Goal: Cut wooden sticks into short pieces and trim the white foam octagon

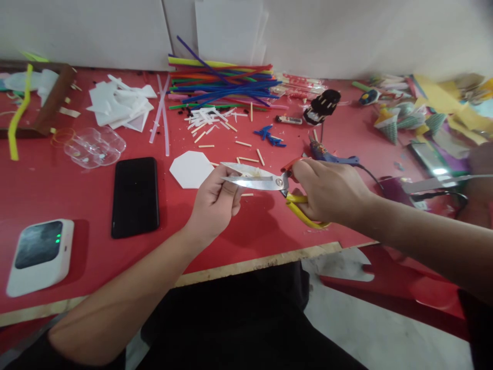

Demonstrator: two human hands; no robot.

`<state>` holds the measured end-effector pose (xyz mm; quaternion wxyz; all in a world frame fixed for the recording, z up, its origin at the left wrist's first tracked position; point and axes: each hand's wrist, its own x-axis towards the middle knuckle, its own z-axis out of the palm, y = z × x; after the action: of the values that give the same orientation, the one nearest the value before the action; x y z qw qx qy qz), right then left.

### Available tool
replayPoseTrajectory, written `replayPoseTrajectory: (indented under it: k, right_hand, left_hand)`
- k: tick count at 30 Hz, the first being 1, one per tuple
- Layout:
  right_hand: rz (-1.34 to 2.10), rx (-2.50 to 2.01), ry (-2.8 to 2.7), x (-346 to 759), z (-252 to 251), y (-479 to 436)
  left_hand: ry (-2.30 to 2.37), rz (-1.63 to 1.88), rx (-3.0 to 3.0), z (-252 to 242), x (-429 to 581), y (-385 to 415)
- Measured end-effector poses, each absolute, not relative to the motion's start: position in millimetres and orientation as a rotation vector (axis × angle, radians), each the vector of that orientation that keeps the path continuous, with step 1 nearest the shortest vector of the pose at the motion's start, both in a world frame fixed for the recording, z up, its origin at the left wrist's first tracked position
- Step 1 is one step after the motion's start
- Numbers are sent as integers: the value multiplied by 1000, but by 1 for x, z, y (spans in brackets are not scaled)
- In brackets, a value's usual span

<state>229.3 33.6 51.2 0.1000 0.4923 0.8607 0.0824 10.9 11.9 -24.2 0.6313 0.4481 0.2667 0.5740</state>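
Note:
My right hand [319, 187] is closed round the handles of a pair of scissors [262, 182], one handle red and the other yellow. The scissors' blades are apart and point left, across the fingers of my left hand [217, 198]. That hand is closed in a pinch, and a small pale stick [252, 173] shows between the blades by its fingertips, partly hidden. Just left of the pinch a white octagonal card [190, 169] lies flat on the red table [239, 241]. Short pale sticks [248, 160] are scattered behind the blades.
A black phone [135, 198] and a white device with a screen [40, 257] lie at left. Coloured pipe cleaners [227, 85] are heaped at the back, near white paper scraps [121, 103]. A corded glue gun [331, 154] and small cone-shaped crafts [387, 126] are at right.

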Motion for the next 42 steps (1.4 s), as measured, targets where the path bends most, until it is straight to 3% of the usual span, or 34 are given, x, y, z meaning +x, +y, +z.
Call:
replayPoseTrajectory:
  k: [17, 42]
  right_hand:
    - [12, 1636, 2614, 234, 49, 33]
    - [43, 1519, 2587, 230, 52, 25]
  left_hand:
    - [663, 1390, 959, -17, 12, 17]
    - [654, 1474, 1159, -31, 11, 16]
